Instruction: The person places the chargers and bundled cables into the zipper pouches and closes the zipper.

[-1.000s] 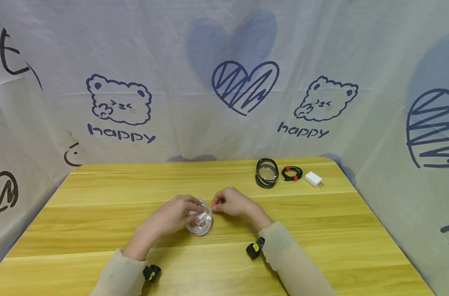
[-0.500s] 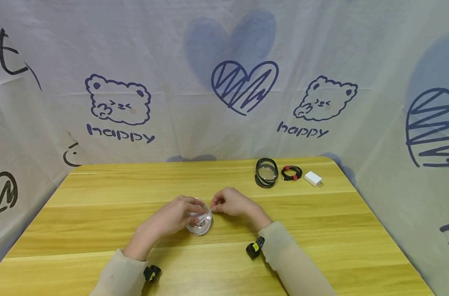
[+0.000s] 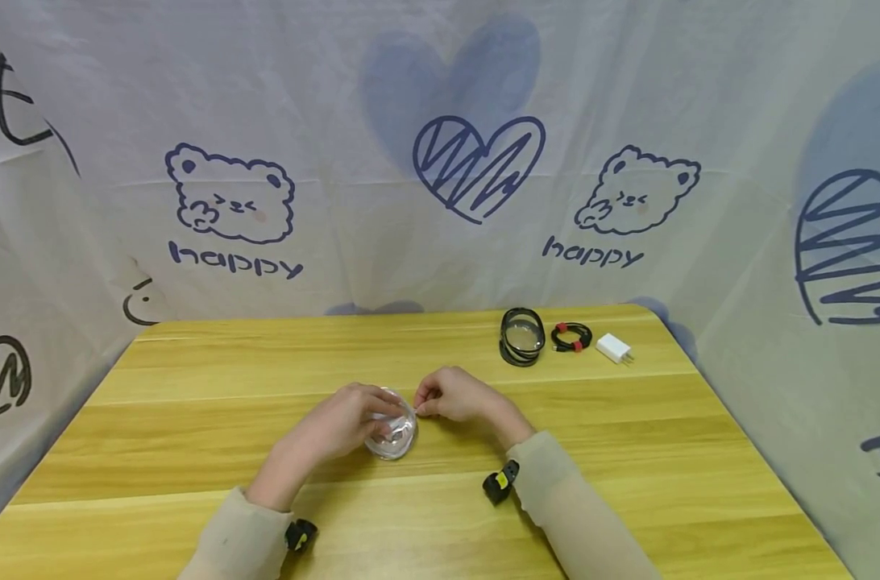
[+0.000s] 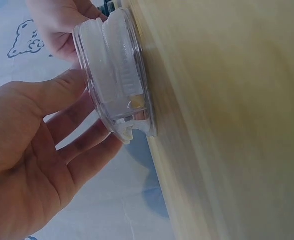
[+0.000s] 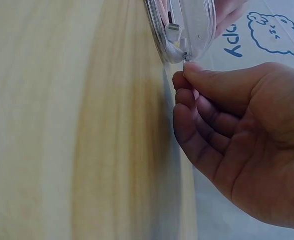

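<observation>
A round, clear plastic zip case point(image 3: 404, 441) stands on the wooden table in front of me, with a white cable inside. My left hand point(image 3: 342, 423) holds it from the left, thumb and fingers against its clear face. At the case's right edge, my right hand point(image 3: 454, 396) pinches the small zipper pull point(image 5: 186, 61) between thumb and forefinger. A metal-tipped cable plug point(image 5: 173, 31) shows inside the case in the right wrist view. In the left wrist view, the white zipper band point(image 4: 107, 50) runs around the case's side between two clear faces.
At the table's back right lie a black cable coil point(image 3: 508, 348), a smaller black cable point(image 3: 583, 337) with red ties and a white plug adapter point(image 3: 614, 347). A printed cloth point(image 3: 353, 201) hangs behind the wooden table point(image 3: 215, 370).
</observation>
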A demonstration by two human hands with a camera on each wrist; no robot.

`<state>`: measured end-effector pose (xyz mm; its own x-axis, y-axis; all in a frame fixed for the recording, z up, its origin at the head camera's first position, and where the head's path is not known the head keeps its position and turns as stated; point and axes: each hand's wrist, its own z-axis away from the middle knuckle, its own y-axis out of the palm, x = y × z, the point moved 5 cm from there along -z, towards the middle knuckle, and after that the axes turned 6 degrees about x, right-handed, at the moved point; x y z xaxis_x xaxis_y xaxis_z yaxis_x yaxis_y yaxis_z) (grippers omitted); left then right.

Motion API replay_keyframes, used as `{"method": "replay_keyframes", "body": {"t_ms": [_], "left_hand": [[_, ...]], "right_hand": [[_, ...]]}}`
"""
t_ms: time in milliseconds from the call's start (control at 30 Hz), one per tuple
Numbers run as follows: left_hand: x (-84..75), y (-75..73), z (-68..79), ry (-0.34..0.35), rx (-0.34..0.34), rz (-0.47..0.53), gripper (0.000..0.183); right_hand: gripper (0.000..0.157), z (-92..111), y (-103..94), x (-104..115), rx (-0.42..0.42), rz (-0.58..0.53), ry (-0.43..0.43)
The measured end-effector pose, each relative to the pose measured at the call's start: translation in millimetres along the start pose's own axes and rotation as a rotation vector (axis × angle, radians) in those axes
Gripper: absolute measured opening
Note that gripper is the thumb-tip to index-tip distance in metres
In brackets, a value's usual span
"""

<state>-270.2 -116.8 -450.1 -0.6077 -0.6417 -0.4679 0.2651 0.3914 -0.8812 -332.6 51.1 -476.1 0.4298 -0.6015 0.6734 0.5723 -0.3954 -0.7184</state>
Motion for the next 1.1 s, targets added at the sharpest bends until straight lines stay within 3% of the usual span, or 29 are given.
{"method": "replay_keyframes", "body": {"t_ms": [800, 1100], "left_hand": [[-4.4, -1.1, -1.2, -0.091, -0.016, 0.008, 0.024], [-4.7, -1.9, -0.9, -0.083, -0.021, -0.01, 0.022]], "right_hand": [[0.005, 5.4, -3.2, 2.5, 0.104, 0.023, -0.082], [0.006, 4.0, -1.3, 3.6, 0.114, 0.008, -0.12]]}}
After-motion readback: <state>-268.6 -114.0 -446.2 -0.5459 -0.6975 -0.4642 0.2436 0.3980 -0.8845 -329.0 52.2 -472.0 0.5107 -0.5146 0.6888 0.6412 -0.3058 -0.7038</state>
